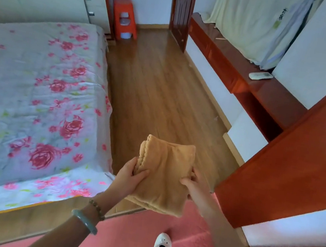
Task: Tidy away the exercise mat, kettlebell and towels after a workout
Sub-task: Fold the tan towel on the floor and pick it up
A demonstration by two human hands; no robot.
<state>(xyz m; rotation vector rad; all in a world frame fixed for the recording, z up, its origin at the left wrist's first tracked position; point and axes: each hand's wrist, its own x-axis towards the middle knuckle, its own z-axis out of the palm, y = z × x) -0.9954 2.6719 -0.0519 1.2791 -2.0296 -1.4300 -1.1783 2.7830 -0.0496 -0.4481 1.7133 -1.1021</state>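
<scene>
A folded tan towel (164,172) hangs in front of me above the floor, held between both hands. My left hand (129,176) grips its left edge, thumb on top and fingers curled underneath. My right hand (196,185) pinches the right edge. Under my feet lies the pink exercise mat (187,244), spread flat on the wooden floor. No kettlebell shows in this view.
A bed with a rose-patterned sheet (33,102) fills the left side. A red-brown wooden desk (269,93) and a tall panel (292,165) line the right. An orange plastic stool (124,19) stands by the far wall next to a door (181,11). Wooden floor (158,92) runs between them.
</scene>
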